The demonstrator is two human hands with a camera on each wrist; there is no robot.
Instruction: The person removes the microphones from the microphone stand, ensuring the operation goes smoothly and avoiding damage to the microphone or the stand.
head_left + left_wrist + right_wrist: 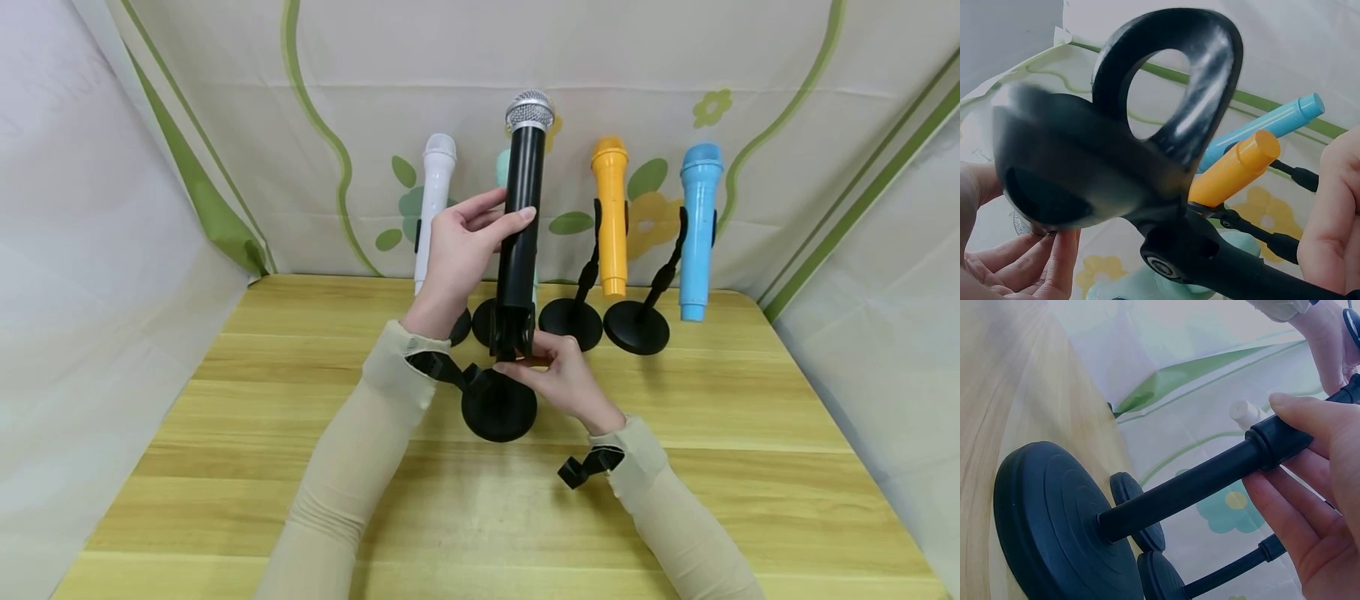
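A black microphone (pixel 517 271) with a silver mesh head stands nearly upright in the head view. My left hand (pixel 459 254) grips its body between thumb and fingers. Just below its lower end is the clip (pixel 1213 75) of a black microphone stand (pixel 1185 490); whether the microphone sits inside the clip I cannot tell. My right hand (pixel 564 379) pinches the collar of that stand under the clip. The stand's round base (pixel 498 408) is at the table's middle, and I cannot tell if it touches the wood.
Behind stand a white microphone (pixel 435 196), a mostly hidden mint one (pixel 502 169), an orange one (pixel 611 221) and a blue one (pixel 698 225), on black stands with round bases (pixel 636 329). A patterned cloth (pixel 637 50) borders the wooden table (pixel 750 500).
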